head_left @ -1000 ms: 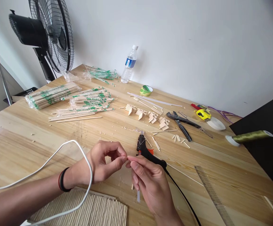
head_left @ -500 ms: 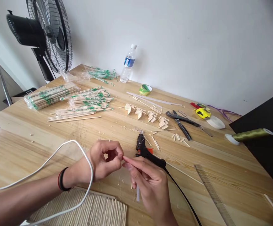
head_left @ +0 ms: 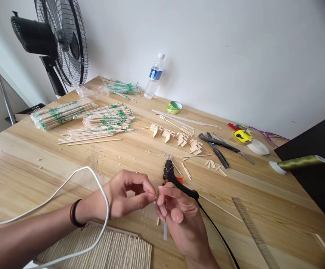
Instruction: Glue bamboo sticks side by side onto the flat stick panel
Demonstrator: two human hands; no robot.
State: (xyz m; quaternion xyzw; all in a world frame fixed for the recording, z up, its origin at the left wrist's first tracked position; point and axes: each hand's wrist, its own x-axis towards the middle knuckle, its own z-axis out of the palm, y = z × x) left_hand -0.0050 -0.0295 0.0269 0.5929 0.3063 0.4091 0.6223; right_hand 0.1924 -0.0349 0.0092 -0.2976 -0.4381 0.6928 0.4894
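Note:
Thumb and forefinger of my left hand (head_left: 129, 196) are pressed together in a pinch; whatever lies between them is too small to name. Right beside those fingertips is my right hand (head_left: 183, 216), palm turned partly up, thumb apart from its curled fingers. A very thin pale strand seems to run near its thumb. Behind the right hand a black glue gun (head_left: 176, 181) lies on the table, a clear glue stick (head_left: 165, 231) showing below it. Under my left forearm is a mat of wooden sticks (head_left: 117, 248) set side by side. A white cable (head_left: 95, 175) loops over the left wrist.
Several small stepped stick pieces (head_left: 182, 139) stand mid-table near black pliers (head_left: 214, 147). Bundled sticks (head_left: 64, 114) lie at left. A bottle (head_left: 153, 78), tape roll (head_left: 175, 107), tape measure (head_left: 243, 136), thread spool (head_left: 299, 163) and clear ruler (head_left: 253, 228) are around.
My right thumb has moved away from its forefinger, and the right hand has turned palm-up. The left hand keeps its pinch and has shifted slightly right.

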